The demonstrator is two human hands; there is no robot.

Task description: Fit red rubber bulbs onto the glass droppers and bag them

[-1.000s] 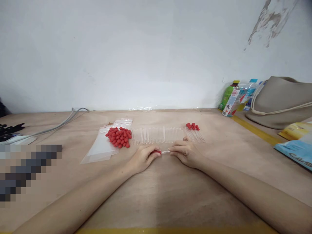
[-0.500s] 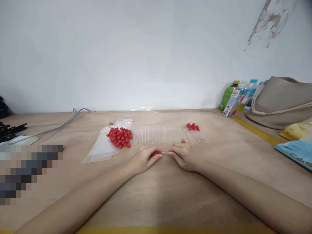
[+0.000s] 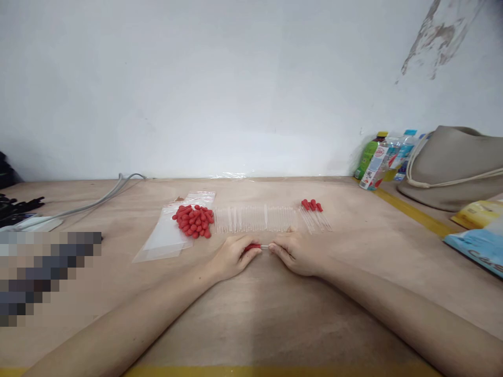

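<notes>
Between thumb and fingers, my left hand [image 3: 234,256] grips a red rubber dropper bulb [image 3: 253,246]. My right hand [image 3: 293,254] is closed on a clear glass dropper tube [image 3: 265,246], whose left end meets the bulb's mouth; most of the tube is hidden in that hand. Just beyond my hands lies a row of clear glass tubes [image 3: 251,218]. To its left a heap of red rubber bulbs [image 3: 193,221] rests partly on clear plastic bags [image 3: 163,238]. Several droppers with red bulbs fitted [image 3: 313,206] lie to the right of the row.
Drink bottles [image 3: 373,162] and a grey-beige bag [image 3: 451,167] stand by the wall at the right. Blue and yellow packets [image 3: 477,248] lie at the right edge. A grey cable [image 3: 98,203] runs across the left side of the wooden tabletop [image 3: 220,324].
My right hand has shifted slightly left toward my left hand, so less of the tube shows between them. Its raised finger has come down. My left hand stays in place.
</notes>
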